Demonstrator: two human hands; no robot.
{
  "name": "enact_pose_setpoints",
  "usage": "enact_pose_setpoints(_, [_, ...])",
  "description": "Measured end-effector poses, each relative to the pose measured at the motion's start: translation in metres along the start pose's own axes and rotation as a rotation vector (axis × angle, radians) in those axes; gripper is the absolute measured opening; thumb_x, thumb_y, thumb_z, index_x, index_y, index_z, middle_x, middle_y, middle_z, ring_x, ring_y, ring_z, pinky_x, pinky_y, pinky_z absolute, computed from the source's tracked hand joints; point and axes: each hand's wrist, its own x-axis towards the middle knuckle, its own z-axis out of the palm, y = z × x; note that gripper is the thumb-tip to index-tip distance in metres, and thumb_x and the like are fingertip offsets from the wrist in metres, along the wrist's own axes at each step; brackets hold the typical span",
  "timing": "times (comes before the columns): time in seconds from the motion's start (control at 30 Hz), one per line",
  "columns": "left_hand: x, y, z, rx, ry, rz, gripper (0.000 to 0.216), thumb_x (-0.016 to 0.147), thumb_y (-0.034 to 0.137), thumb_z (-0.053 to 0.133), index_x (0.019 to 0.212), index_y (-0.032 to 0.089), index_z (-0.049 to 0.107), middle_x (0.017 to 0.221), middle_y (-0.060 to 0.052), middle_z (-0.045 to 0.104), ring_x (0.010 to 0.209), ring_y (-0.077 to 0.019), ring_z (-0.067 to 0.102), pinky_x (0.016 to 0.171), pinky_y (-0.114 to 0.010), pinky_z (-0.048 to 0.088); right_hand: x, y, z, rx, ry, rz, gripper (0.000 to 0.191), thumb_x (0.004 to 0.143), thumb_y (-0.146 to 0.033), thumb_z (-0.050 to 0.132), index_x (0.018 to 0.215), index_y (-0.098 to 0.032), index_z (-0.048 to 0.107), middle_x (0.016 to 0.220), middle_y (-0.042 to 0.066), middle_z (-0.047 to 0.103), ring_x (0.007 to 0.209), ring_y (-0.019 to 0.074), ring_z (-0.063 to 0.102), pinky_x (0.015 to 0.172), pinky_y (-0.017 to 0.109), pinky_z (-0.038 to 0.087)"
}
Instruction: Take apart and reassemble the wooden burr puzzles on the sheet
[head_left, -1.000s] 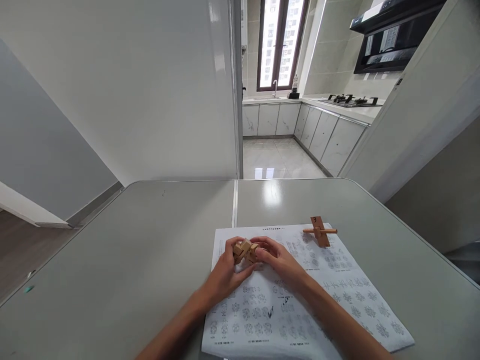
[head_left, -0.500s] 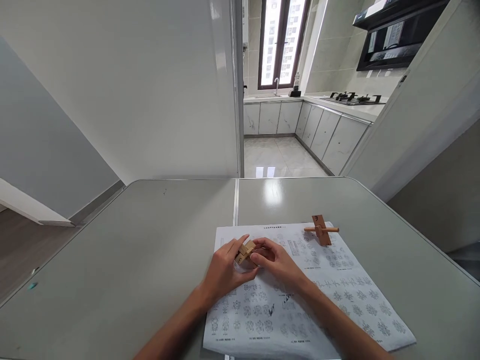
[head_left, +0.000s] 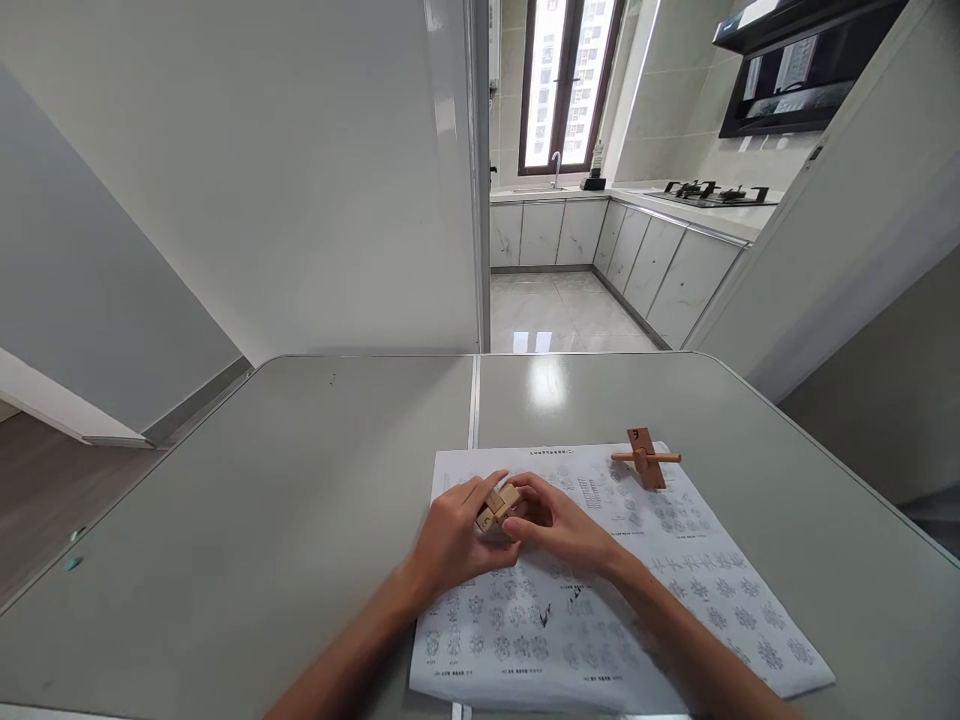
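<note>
Between my two hands is a small wooden interlocking puzzle (head_left: 498, 507) of pale blocks, with dark marks on some faces. My left hand (head_left: 457, 530) grips it from the left, its index finger along the top and its thumb below. On the right side, the fingers and thumb of my right hand (head_left: 551, 525) pinch the same puzzle. Parts of the blocks are hidden behind the fingers. Under both hands lies a printed paper sheet (head_left: 510, 630) covered in rows of small diagrams. Beyond my right hand, a brown wooden cross-shaped puzzle with a rod through it (head_left: 646, 460) rests on the sheet's far edge.
The grey table (head_left: 262, 530) has a metal seam (head_left: 474, 400) down its middle. A small teal bit (head_left: 73, 564) lies near its left edge. Past the far edge are a white wall panel (head_left: 360, 200) and a kitchen with marble-patterned cabinets (head_left: 585, 230).
The pale puzzle has turned a little in my fingers, so more of its front faces show. Both hands keep their hold. The whole view has shifted slightly.
</note>
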Motion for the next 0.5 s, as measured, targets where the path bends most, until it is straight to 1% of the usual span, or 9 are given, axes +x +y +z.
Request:
enact_pose_setpoints(0.1, [0.0007, -0.0009, -0.0003, -0.022, -0.008, 0.007, 0.075, 0.076, 0.028, 0.076, 0.145, 0.024, 0.047, 0.107, -0.005, 0.071, 0.09, -0.0232, 0.07, 0.081, -0.035, 0.058, -0.0003, 0.0028, 0.0022, -0.043, -0.01, -0.031, 0.048, 0.087, -0.047, 0.078, 0.124, -0.025, 0.058, 0.097, 0.002, 0.067, 0.089, 0.019, 0.065, 0.083, 0.035, 0.053])
enact_pose_setpoints(0.17, [0.0011, -0.0015, -0.001, -0.056, -0.003, 0.003, 0.075, 0.077, 0.028, 0.076, 0.145, 0.025, 0.047, 0.111, -0.006, 0.071, 0.093, -0.023, 0.07, 0.084, -0.035, 0.058, -0.0007, 0.0052, 0.0042, -0.054, 0.004, -0.053, 0.053, 0.089, -0.049, 0.076, 0.132, -0.025, 0.055, 0.097, 0.002, 0.067, 0.089, 0.0193, 0.065, 0.083, 0.035, 0.053])
enact_pose_setpoints(0.2, [0.0012, -0.0016, -0.0015, -0.075, 0.004, -0.002, 0.074, 0.078, 0.029, 0.076, 0.146, 0.025, 0.046, 0.114, -0.006, 0.071, 0.095, -0.0228, 0.071, 0.085, -0.034, 0.058, -0.0009, 0.0062, 0.005, -0.053, 0.001, -0.064, 0.056, 0.092, -0.051, 0.073, 0.137, -0.026, 0.052, 0.098, 0.002, 0.067, 0.089, 0.0196, 0.065, 0.083, 0.036, 0.053])
enact_pose_setpoints(0.27, [0.0012, -0.0016, -0.0026, -0.105, 0.019, -0.009, 0.075, 0.079, 0.031, 0.077, 0.147, 0.026, 0.045, 0.117, -0.006, 0.071, 0.098, -0.0226, 0.071, 0.087, -0.035, 0.058, -0.0015, 0.0071, 0.006, -0.056, -0.01, -0.079, 0.054, 0.098, -0.055, 0.062, 0.142, -0.026, 0.049, 0.102, 0.004, 0.068, 0.092, 0.0205, 0.066, 0.085, 0.037, 0.053])
enact_pose_setpoints(0.37, [0.0005, -0.0007, -0.0044, -0.141, 0.023, -0.009, 0.079, 0.078, 0.033, 0.079, 0.148, 0.027, 0.044, 0.121, -0.007, 0.07, 0.102, -0.0233, 0.07, 0.091, -0.035, 0.058, -0.0023, 0.0044, 0.0056, -0.101, 0.011, -0.073, 0.048, 0.104, -0.059, 0.046, 0.138, -0.027, 0.055, 0.11, 0.006, 0.069, 0.099, 0.0222, 0.065, 0.09, 0.039, 0.052])
enact_pose_setpoints(0.43, [0.0001, 0.0003, -0.0062, -0.174, 0.021, -0.009, 0.081, 0.076, 0.031, 0.081, 0.148, 0.027, 0.044, 0.128, -0.007, 0.068, 0.11, -0.0243, 0.069, 0.096, -0.036, 0.057, -0.0023, 0.0011, 0.0049, -0.112, 0.03, -0.066, 0.046, 0.105, -0.059, 0.043, 0.132, -0.027, 0.06, 0.113, 0.006, 0.069, 0.103, 0.023, 0.065, 0.093, 0.039, 0.051])
enact_pose_setpoints(0.5, [0.0001, 0.0016, -0.0083, -0.209, 0.019, -0.012, 0.082, 0.075, 0.031, 0.081, 0.148, 0.027, 0.045, 0.132, -0.007, 0.066, 0.116, -0.0248, 0.067, 0.101, -0.036, 0.055, -0.0018, -0.0015, 0.0043, -0.089, 0.013, -0.068, 0.045, 0.104, -0.058, 0.045, 0.131, -0.026, 0.06, 0.111, 0.006, 0.07, 0.103, 0.0232, 0.066, 0.093, 0.039, 0.052])
